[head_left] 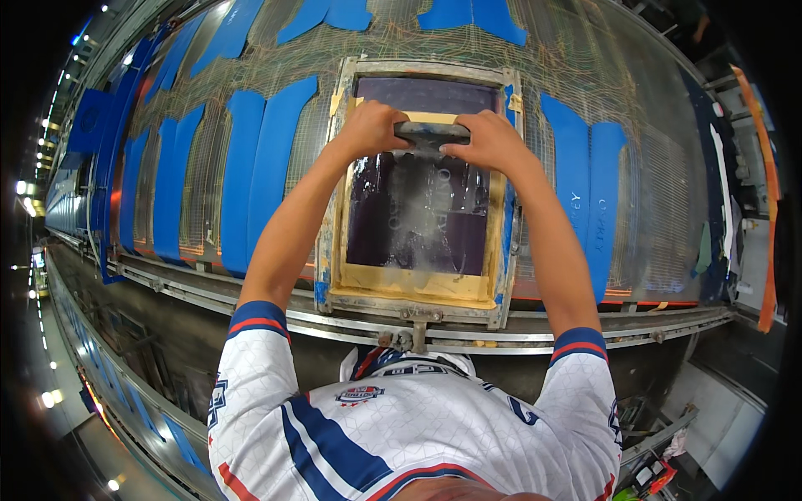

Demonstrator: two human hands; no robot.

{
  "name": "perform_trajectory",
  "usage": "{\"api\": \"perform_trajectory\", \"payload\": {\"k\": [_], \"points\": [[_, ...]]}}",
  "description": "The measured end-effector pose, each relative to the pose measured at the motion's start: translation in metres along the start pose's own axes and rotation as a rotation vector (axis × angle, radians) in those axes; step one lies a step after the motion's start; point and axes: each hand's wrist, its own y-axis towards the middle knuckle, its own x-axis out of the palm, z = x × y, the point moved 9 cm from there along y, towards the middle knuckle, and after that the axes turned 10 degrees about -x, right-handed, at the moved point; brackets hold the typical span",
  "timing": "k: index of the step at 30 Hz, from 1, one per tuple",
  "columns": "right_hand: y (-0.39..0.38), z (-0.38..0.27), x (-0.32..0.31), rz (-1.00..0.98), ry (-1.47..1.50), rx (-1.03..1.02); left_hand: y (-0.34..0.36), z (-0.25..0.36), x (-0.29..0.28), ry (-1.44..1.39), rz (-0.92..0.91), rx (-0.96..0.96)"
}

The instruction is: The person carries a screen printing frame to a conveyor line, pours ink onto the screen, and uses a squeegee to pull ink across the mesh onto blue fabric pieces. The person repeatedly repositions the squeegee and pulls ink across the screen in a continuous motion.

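Both of my hands grip a squeegee (pixel 432 131) near the far end of a screen-printing frame (pixel 409 311). My left hand (pixel 373 130) is closed round its left end, thumb toward me. At the right end, my right hand (pixel 488 142) is closed in the same way. The dark purple screen (pixel 376 234) under the squeegee has wet, whitish smears down its middle. Yellowish tape (pixel 401 280) borders the screen inside the worn frame. The squeegee's lower edge and what lies beneath the screen cannot be made out.
Blue cut fabric pieces (pixel 288 142) lie on the long table to the left of the frame. More blue pieces (pixel 608 167) lie to its right, with light marks on them. A metal rail (pixel 368 331) runs along the table's near edge. An orange strip (pixel 756 192) stands far right.
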Motion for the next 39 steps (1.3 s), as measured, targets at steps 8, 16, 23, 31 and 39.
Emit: {"api": "perform_trajectory", "payload": {"k": [8, 16, 23, 31, 39], "points": [[-0.008, -0.002, 0.029, 0.134, 0.082, -0.108, -0.039, 0.009, 0.012, -0.041, 0.130, 0.009], [-0.160, -0.114, 0.065, 0.207, 0.157, -0.215, -0.201, 0.082, 0.037, -0.082, 0.069, 0.071], [-0.081, -0.052, 0.035, 0.085, 0.074, -0.154, -0.105, 0.053, 0.013, -0.011, 0.078, 0.082], [0.020, 0.024, 0.025, -0.055, 0.219, 0.027, 0.007, -0.002, 0.005, -0.015, -0.067, -0.091], [-0.054, -0.030, 0.043, 0.067, 0.166, -0.065, -0.082, 0.038, 0.015, -0.079, 0.117, 0.084]]}}
